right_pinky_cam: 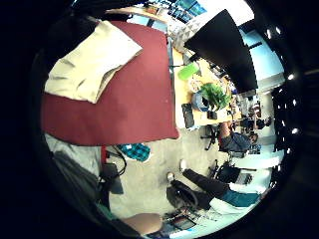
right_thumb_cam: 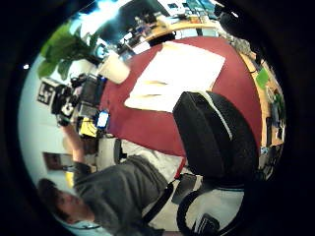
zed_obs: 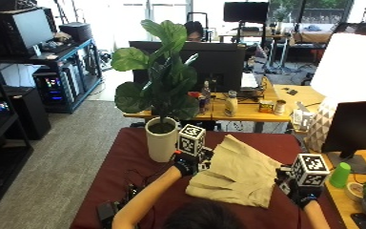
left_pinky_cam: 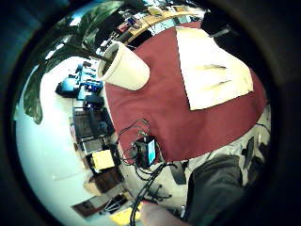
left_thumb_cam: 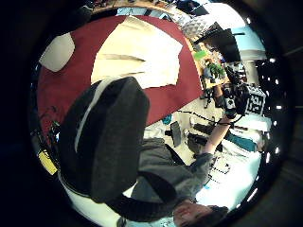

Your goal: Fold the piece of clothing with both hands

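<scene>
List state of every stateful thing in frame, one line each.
beige garment: lying on the red table, partly folded, not held.
left hand: raised beside the garment's left edge, holding nothing; fingers not visible.
right hand: raised beside the garment's right edge, holding nothing; fingers not visible.
white plant pot: upright on the table, left of the garment, apart from it.

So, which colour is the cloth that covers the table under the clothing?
Dark red; the outside view shows it best, under the beige clothing.
</scene>
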### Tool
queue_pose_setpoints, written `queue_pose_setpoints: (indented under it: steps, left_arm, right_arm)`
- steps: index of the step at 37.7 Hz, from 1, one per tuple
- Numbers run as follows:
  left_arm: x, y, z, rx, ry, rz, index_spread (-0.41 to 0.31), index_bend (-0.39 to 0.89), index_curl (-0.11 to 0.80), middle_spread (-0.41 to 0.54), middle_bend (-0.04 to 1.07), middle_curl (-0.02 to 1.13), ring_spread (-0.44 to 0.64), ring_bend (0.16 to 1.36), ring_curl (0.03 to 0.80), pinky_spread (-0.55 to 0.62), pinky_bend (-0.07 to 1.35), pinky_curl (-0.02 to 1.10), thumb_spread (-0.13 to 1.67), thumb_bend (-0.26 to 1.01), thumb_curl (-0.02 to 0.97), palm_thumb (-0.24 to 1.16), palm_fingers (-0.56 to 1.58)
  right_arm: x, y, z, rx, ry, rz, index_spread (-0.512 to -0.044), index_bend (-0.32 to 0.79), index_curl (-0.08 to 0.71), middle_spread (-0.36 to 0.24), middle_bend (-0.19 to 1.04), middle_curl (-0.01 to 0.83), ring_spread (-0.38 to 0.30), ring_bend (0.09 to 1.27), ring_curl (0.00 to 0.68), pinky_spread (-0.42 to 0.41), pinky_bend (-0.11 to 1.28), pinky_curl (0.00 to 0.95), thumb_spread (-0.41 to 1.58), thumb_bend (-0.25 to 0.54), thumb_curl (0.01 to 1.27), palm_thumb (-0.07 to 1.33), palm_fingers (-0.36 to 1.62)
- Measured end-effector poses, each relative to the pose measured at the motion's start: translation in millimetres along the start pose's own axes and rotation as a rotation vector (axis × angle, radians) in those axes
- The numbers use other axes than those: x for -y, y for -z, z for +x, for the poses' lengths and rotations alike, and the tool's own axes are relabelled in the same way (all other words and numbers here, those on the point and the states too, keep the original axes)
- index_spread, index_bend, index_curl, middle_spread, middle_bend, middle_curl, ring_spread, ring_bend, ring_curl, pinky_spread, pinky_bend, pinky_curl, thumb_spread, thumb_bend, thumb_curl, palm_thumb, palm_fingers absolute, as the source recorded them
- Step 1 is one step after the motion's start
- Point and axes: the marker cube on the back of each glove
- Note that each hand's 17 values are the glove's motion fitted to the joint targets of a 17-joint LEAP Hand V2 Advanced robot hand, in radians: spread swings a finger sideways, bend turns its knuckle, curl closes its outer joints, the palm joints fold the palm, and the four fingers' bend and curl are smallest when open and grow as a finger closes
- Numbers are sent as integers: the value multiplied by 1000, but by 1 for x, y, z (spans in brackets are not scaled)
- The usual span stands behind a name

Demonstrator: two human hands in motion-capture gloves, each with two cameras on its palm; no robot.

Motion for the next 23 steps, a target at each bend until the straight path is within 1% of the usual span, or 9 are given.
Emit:
queue_pose_setpoints:
  steps: [1,4,7,9,14,19,21,23]
  left_arm:
    - [0,-1,0,-1,1,-1,-39,239,74,41,159,35,58,424,83,97,299,59,425,40,7,68,475]
    - [2,-10,-2,-3,14,-16,-52,233,120,52,156,83,80,462,145,133,307,112,633,40,19,75,452]
    - [6,-22,-5,0,26,-40,-61,231,158,60,152,111,95,477,178,156,313,148,789,35,32,78,436]
    - [9,-27,-7,2,29,-54,-66,229,179,64,151,124,102,483,193,167,313,165,870,31,41,78,427]
    - [14,-34,-14,-10,31,-83,-72,217,223,70,150,147,115,492,217,187,310,196,1013,18,64,78,407]
    - [23,-42,-21,-37,24,-98,-76,204,258,77,144,164,124,498,232,197,311,222,1100,4,85,78,390]
    - [29,-52,-22,-47,8,-99,-77,201,271,79,146,170,127,501,237,200,307,228,1128,-1,93,79,385]
    - [39,-74,-22,-51,-14,-108,-78,194,282,81,145,176,129,505,243,202,308,237,1145,4,106,99,379]
  right_arm:
    - [0,0,0,0,-1,-1,-164,178,51,-28,255,71,-3,373,71,84,357,76,433,230,42,331,581]
    - [-8,4,-4,0,-3,-17,-220,166,111,-35,253,115,-5,397,136,115,371,139,663,266,58,378,554]
    - [-17,10,-9,-1,2,-37,-257,159,146,-41,253,149,-5,405,173,135,374,174,840,273,69,389,537]
    - [-14,8,-8,-4,6,-37,-274,155,162,-44,251,168,-6,406,189,145,374,190,934,277,76,396,529]
    - [-2,3,-8,-2,5,-42,-300,153,192,-44,242,206,-6,402,214,161,368,217,1106,274,93,400,520]
    - [4,5,-16,7,6,-69,-313,146,211,-45,243,238,-7,395,232,169,359,236,1212,262,107,401,517]
    - [9,-5,-19,22,2,-102,-317,149,220,-45,238,249,-7,395,238,171,355,243,1244,255,111,398,517]
    - [18,-29,-19,49,-9,-165,-319,129,220,-48,232,258,-12,420,252,168,361,252,1266,252,116,405,543]
